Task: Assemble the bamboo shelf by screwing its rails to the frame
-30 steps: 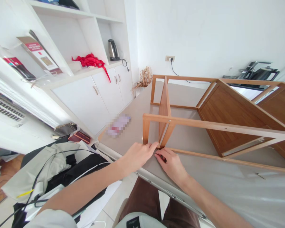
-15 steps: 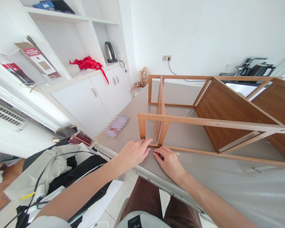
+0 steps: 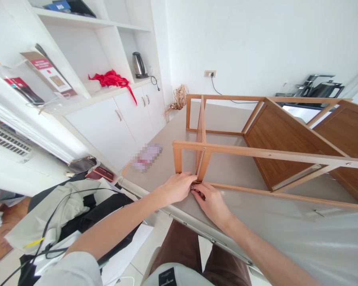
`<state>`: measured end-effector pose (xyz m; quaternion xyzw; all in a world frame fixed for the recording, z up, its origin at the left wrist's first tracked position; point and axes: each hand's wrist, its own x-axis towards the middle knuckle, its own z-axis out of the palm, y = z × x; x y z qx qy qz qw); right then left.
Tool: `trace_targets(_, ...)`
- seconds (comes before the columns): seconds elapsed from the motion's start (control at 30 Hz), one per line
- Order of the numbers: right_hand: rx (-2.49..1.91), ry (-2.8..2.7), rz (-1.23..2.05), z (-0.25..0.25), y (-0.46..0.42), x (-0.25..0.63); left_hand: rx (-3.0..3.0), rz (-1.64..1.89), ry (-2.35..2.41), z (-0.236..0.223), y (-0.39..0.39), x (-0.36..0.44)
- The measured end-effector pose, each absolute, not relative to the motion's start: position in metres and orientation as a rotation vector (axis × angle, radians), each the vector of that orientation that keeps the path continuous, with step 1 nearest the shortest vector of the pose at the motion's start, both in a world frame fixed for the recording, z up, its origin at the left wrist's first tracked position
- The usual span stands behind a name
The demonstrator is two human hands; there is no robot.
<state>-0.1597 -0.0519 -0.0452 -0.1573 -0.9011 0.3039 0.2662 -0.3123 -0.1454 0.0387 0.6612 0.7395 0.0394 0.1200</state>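
A wooden shelf frame [image 3: 258, 152] lies on its side on a grey table [image 3: 256, 222], with slim rails and brown panels. My left hand [image 3: 177, 186] rests on the frame's lowest rail at its near left corner, fingers curled over the wood. My right hand [image 3: 210, 200] meets it at the same joint, fingers pinched together on something small that I cannot make out. Both hands touch each other at the base of the upright divider [image 3: 201, 139].
White cupboards [image 3: 119, 119] and open shelves with a kettle [image 3: 138, 64], red cloth [image 3: 111, 78] and boxes line the left wall. Clothes and cables [image 3: 62, 206] lie heaped at lower left. A blurred flat item [image 3: 146, 157] lies on the table. A black appliance [image 3: 322, 89] stands at far right.
My left hand has slid right and curled onto the lower rail, closing up against my right hand. The view has shifted slightly; the frame has stayed put.
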Motion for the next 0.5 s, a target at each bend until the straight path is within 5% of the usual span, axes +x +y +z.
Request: trace_targets(0.5, -0.428, -2.372, 0.887, -0.042, -0.050, -0.159, 1.925, 0.158, 2.248, 0.021, -0.143, -0.305)
